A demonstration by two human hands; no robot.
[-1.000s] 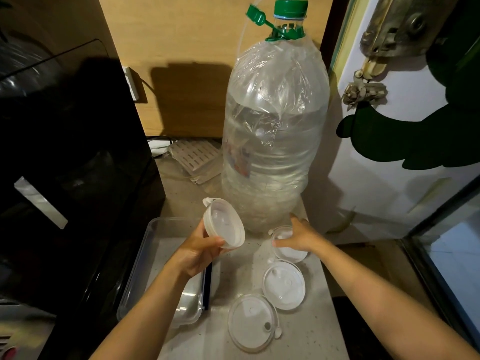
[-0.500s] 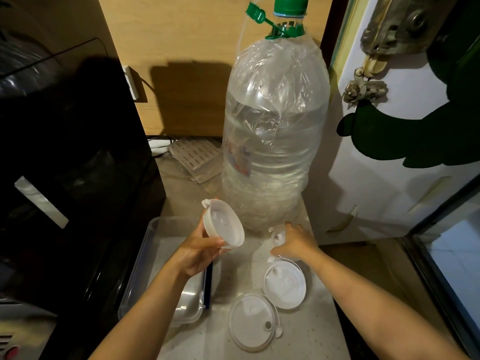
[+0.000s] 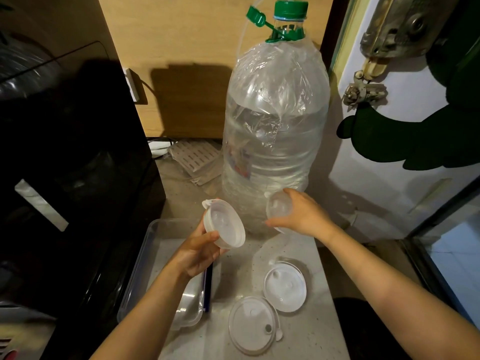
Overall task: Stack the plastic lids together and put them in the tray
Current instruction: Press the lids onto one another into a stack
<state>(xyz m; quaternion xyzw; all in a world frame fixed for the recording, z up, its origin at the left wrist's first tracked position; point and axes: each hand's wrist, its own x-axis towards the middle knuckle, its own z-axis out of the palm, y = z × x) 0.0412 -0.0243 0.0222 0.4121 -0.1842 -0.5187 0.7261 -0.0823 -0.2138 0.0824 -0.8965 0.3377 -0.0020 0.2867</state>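
Note:
My left hand (image 3: 197, 252) holds a small stack of round translucent plastic lids (image 3: 224, 223), tilted, above the right edge of the clear plastic tray (image 3: 145, 253). My right hand (image 3: 301, 213) grips another clear lid (image 3: 279, 207), lifted off the counter in front of the big bottle. Two more lids lie flat on the counter: a white one (image 3: 285, 287) and a clear one (image 3: 252, 324) nearer to me.
A large water bottle (image 3: 275, 131) with a green cap stands right behind the hands. A black appliance (image 3: 65, 157) fills the left side. The tray holds a smaller clear container (image 3: 189, 306). The counter (image 3: 306, 333) drops off on the right.
My right hand has picked a lid up from the counter and raised it toward the bottle. My left hand has kept its stack nearly still.

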